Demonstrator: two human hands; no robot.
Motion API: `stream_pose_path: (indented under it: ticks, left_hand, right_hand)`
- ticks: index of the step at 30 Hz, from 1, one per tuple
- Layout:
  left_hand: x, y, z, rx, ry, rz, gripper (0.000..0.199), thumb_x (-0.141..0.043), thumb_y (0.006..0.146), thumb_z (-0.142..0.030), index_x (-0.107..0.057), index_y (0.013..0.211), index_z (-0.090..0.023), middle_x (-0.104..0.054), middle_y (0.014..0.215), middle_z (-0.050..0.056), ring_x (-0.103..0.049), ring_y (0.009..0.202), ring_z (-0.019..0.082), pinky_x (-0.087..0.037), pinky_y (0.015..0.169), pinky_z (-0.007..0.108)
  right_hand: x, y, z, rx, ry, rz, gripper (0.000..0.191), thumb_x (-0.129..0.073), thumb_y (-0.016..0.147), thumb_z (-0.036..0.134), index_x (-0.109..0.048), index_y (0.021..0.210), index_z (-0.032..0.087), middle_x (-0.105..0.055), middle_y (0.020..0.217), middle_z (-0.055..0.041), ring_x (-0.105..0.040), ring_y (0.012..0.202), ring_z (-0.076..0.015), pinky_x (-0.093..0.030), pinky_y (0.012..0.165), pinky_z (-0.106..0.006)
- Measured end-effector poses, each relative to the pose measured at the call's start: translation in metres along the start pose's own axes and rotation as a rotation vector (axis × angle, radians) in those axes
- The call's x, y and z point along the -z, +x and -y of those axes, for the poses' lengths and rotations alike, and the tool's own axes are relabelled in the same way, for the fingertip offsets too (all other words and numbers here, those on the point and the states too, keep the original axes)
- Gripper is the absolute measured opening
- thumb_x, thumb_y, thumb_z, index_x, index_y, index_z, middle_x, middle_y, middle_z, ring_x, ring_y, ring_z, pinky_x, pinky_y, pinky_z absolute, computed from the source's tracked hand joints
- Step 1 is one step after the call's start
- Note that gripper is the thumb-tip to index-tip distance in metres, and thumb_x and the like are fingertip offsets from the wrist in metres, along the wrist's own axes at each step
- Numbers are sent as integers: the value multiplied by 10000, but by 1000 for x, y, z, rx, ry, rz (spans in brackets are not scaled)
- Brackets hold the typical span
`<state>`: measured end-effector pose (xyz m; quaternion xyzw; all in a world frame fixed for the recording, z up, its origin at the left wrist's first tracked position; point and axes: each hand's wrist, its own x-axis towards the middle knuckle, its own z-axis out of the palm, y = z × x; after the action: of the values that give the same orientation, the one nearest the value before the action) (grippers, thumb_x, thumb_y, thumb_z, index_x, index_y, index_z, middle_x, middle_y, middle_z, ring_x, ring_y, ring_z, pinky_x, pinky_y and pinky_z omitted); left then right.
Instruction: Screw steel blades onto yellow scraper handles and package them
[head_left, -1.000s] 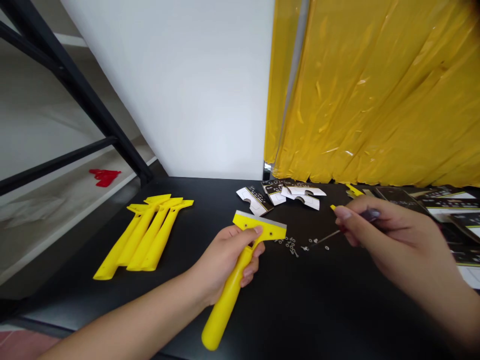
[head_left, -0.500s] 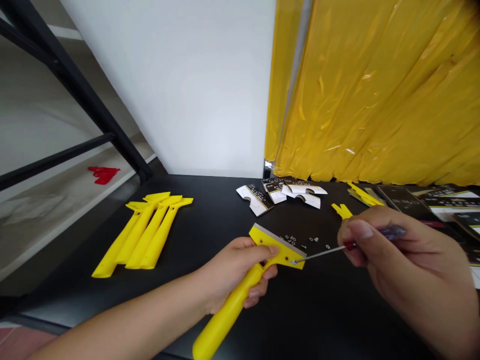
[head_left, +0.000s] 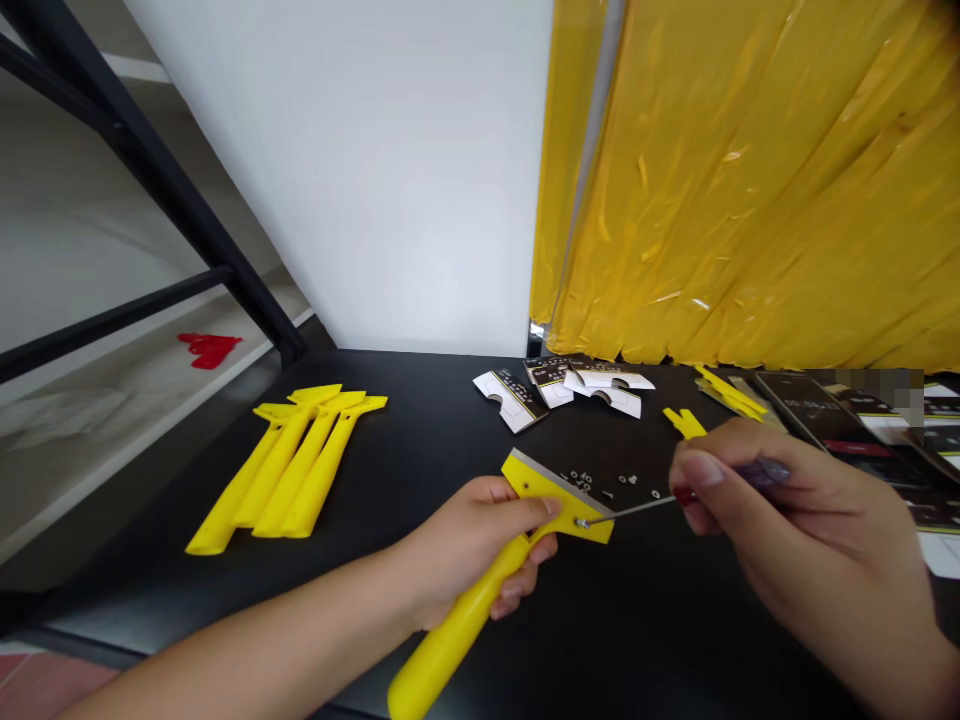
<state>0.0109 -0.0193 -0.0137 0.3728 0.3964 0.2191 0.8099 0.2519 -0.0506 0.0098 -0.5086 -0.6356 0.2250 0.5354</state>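
Note:
My left hand [head_left: 487, 540] is closed around the neck of a yellow scraper [head_left: 457, 635], thumb on its flat head, where a grey blade edge shows along the top. In my right hand [head_left: 795, 540] is a screwdriver [head_left: 637, 509], its dark clear handle partly hidden by the fingers. The shaft points left, and its tip meets a small screw [head_left: 582, 523] at the hole near the right end of the scraper head. Several loose screws and nuts [head_left: 581, 480] lie on the black table just behind the head.
Several yellow handles [head_left: 300, 460] lie side by side at the left of the black table [head_left: 420, 440]. Printed cards [head_left: 514, 400] rest near the back. Small yellow pieces [head_left: 731, 392] and a phone [head_left: 806, 405] are at the back right. A black metal frame [head_left: 180, 220] stands left.
The screwdriver tip and my right hand have shifted slightly left, and the screw now sits over the hole in the scraper head. My left hand keeps its hold.

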Motion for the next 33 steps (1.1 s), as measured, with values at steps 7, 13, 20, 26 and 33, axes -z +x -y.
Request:
stream_pose_path:
  ticks: [7,13,20,26,33]
  left_hand:
    - [-1,1,3,-23,34,-15,348,-758,920,-428,-586,744,-182,-538,634,-43,-438,392,60,-360,351,179]
    - [0,3,6,-30,57,-18,358,-742,929,-431,-582,729,-180,-534,615,-42,-448,387,67,-376,346,184]
    - [3,5,8,-34,87,-44,377,-719,948,-412,-575,689,-179,-503,533,-49,-434,371,74,-383,340,178]
    - [2,5,9,-38,107,-62,387,-713,948,-430,-572,681,-187,-486,493,-51,-428,367,82,-382,339,179]
    - [7,4,3,-106,186,-217,402,-702,931,-485,-564,689,-195,-482,461,-50,-405,357,77,-358,352,179]
  right_hand:
    - [1,-2,2,-3,-68,18,259,-764,942,471,-729,772,279,-661,647,-5,-587,563,-169,-422,475,-283]
    - [3,2,10,137,-136,131,266,-737,976,463,-725,771,294,-653,604,16,-554,495,-150,-447,471,-285]
    - [9,9,15,480,-186,360,219,-510,1120,367,-655,988,267,-755,773,8,-721,649,-135,-559,568,-219]
    - [10,0,15,535,-383,340,125,-515,1095,217,-597,1145,296,-780,911,-12,-747,765,-193,-570,621,-283]
    - [11,-3,7,572,-618,383,142,-528,1097,293,-653,1149,249,-783,908,-37,-738,735,-226,-540,641,-347]
